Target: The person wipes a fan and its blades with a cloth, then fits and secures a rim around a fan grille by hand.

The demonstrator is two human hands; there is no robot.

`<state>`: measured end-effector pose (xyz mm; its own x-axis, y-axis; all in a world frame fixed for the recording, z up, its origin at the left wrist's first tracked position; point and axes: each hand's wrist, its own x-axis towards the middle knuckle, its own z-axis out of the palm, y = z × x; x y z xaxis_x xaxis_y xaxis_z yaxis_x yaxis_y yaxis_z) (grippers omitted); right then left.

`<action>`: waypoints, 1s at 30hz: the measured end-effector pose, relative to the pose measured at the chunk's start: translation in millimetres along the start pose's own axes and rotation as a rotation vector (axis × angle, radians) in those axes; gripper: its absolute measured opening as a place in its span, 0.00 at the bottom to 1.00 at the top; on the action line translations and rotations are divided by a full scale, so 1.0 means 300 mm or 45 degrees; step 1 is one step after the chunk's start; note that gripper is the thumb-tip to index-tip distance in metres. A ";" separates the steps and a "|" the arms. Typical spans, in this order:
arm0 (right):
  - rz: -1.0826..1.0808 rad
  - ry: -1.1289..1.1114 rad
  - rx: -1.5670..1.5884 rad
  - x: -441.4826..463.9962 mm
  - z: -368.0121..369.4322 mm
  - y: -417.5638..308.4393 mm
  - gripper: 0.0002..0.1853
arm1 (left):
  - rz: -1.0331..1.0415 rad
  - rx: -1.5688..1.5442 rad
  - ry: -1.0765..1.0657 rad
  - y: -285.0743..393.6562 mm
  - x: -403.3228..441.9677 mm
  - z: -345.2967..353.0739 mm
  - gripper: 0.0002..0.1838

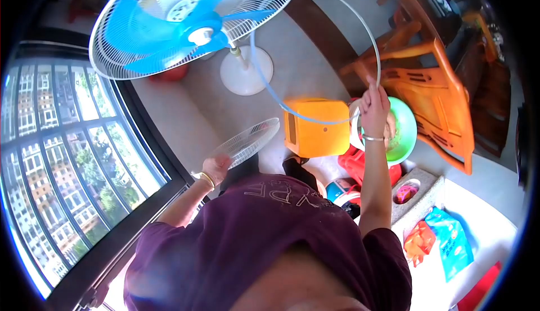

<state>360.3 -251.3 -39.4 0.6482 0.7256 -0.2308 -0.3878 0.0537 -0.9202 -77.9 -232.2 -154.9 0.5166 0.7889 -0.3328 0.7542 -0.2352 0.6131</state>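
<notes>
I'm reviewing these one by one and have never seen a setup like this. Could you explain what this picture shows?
There is no machine at work here, only a person's bare hands. The single picture comes from a camera worn on the head, looking forward and down, so the person's own purple shirt fills the bottom. The left hand holds a white wire grille, tilted. The right hand holds a large thin hoop. Ahead stands a fan with its blue blades exposed. On the floor are an orange stool and, to the right, a wooden chair.
</notes>
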 end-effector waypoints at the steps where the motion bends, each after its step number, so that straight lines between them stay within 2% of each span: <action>1: 0.004 0.015 -0.030 -0.027 0.008 -0.026 0.12 | 0.034 -0.003 0.038 0.015 0.002 -0.012 0.10; 2: -0.083 0.006 -0.156 -0.053 0.011 -0.039 0.12 | 0.065 -0.003 0.078 0.037 0.003 -0.031 0.11; 6: 0.034 0.172 -0.143 -0.142 0.032 -0.101 0.09 | 0.178 -0.054 0.157 0.141 0.040 -0.142 0.12; 8: -0.016 0.085 -0.128 -0.161 0.005 -0.095 0.07 | 0.295 -0.028 0.199 0.185 0.049 -0.201 0.12; 10: 0.178 -0.060 0.493 -0.166 -0.047 -0.070 0.08 | 0.287 0.006 0.193 0.255 0.035 -0.282 0.12; 11: 0.171 -0.064 0.514 -0.187 -0.031 -0.086 0.07 | 0.344 0.008 0.221 0.280 0.030 -0.316 0.11; 12: 0.163 -0.055 0.517 -0.203 -0.011 -0.109 0.07 | 0.410 0.016 0.241 0.308 0.027 -0.352 0.11; 13: 0.145 -0.055 0.333 -0.223 0.005 -0.142 0.06 | 0.481 -0.066 0.312 0.349 0.019 -0.382 0.08; 14: 0.128 -0.031 0.151 -0.254 0.010 -0.170 0.06 | 0.516 -0.066 0.263 0.380 0.004 -0.410 0.08; 16: 0.012 -0.014 0.058 -0.269 0.039 -0.203 0.07 | 0.591 -0.026 0.431 0.424 0.000 -0.472 0.06; 18: -0.125 -0.081 -0.026 -0.266 0.027 -0.219 0.07 | 0.596 -0.069 0.478 0.439 -0.008 -0.522 0.04; 20: -0.185 0.063 -0.138 -0.276 0.038 -0.237 0.07 | 0.648 -0.081 0.536 0.470 -0.015 -0.572 0.06; 26: -0.071 0.006 0.014 -0.320 -0.001 -0.187 0.08 | 0.681 -0.159 0.574 0.561 -0.032 -0.709 0.06; 28: -0.023 0.072 0.011 -0.320 -0.015 -0.143 0.07 | 0.693 -0.173 0.585 0.572 -0.027 -0.748 0.06; 30: 0.011 0.064 0.084 -0.318 -0.016 -0.116 0.07 | 0.680 -0.345 0.583 0.584 -0.024 -0.770 0.06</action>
<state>315.0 -325.8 13.0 0.6763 0.6908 -0.2556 -0.4345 0.0939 -0.8958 -43.0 -147.9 120.5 0.5191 0.7781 0.3537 0.2918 -0.5503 0.7823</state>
